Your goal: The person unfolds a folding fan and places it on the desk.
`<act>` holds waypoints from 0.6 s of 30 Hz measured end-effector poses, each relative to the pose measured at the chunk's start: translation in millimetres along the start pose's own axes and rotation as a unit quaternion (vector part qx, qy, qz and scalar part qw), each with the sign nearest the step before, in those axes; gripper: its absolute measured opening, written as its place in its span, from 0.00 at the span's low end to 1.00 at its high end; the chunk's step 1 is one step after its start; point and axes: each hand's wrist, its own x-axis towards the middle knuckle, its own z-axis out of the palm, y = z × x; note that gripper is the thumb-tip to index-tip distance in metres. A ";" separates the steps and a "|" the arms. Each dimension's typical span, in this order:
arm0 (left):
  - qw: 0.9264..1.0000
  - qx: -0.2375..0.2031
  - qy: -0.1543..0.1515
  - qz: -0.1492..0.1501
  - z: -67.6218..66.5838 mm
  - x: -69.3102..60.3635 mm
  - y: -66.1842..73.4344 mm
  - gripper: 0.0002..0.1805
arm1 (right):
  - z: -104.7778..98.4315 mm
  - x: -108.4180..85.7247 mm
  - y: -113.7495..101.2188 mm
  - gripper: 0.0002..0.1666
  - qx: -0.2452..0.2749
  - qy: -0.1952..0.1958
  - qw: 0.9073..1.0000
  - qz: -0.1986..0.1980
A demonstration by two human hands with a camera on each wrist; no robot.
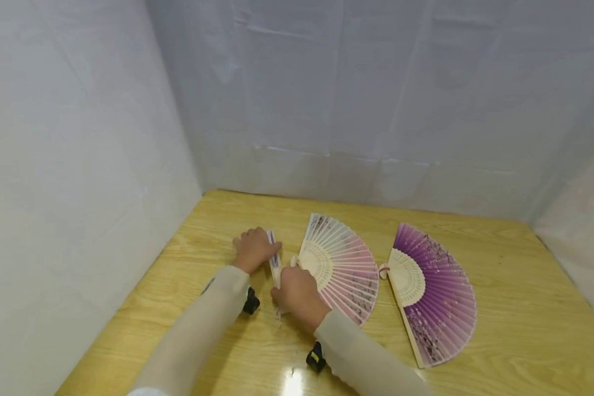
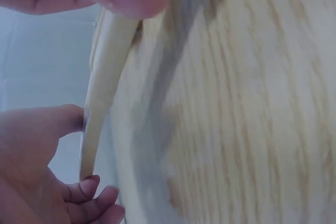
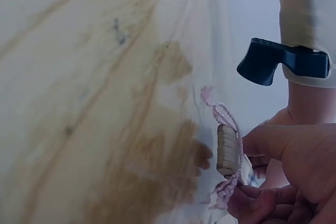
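A folded hand fan (image 1: pixel 275 266) with pale ribs stands between my two hands over the table. My left hand (image 1: pixel 256 250) pinches its far end between thumb and fingers, as the left wrist view shows on the fan's thin edge (image 2: pixel 102 87). My right hand (image 1: pixel 299 289) grips the near end, where a pink cord tassel (image 3: pixel 226 192) hangs. Just right of that hand lies a spread pink and white fan (image 1: pixel 353 258), partly covered by the hand. Farther right, a spread purple fan (image 1: pixel 445 291) lies flat.
The wooden table (image 1: pixel 524 308) reaches back to a white sheet wall (image 1: pixel 326 110), with another sheet (image 1: pixel 79 137) on the left. Black wrist devices (image 1: pixel 251 301) show beneath both sleeves. A small tassel (image 1: pixel 384 270) lies beside the purple fan's pivot.
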 end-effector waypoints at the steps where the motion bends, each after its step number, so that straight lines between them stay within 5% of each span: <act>1: 1.000 -0.010 0.000 0.001 -0.3 -0.1 0.4 0.32 | -0.7 -0.6 1.0 0.22 0.002 0.003 1.000 -0.001; 7: 0.990 -0.140 -0.008 -0.002 -4.9 -2.6 -0.1 0.20 | -5.9 -5.8 10.0 0.19 0.056 0.010 0.998 -0.002; 12: 0.953 -0.301 -0.031 -0.004 -6.1 -1.6 -2.9 0.12 | -10.1 -8.8 19.5 0.17 0.107 0.015 0.994 0.003; 18: 0.909 -0.410 -0.074 -0.030 -6.7 -2.3 0.4 0.15 | -12.9 -14.3 28.9 0.18 0.169 0.022 0.985 -0.004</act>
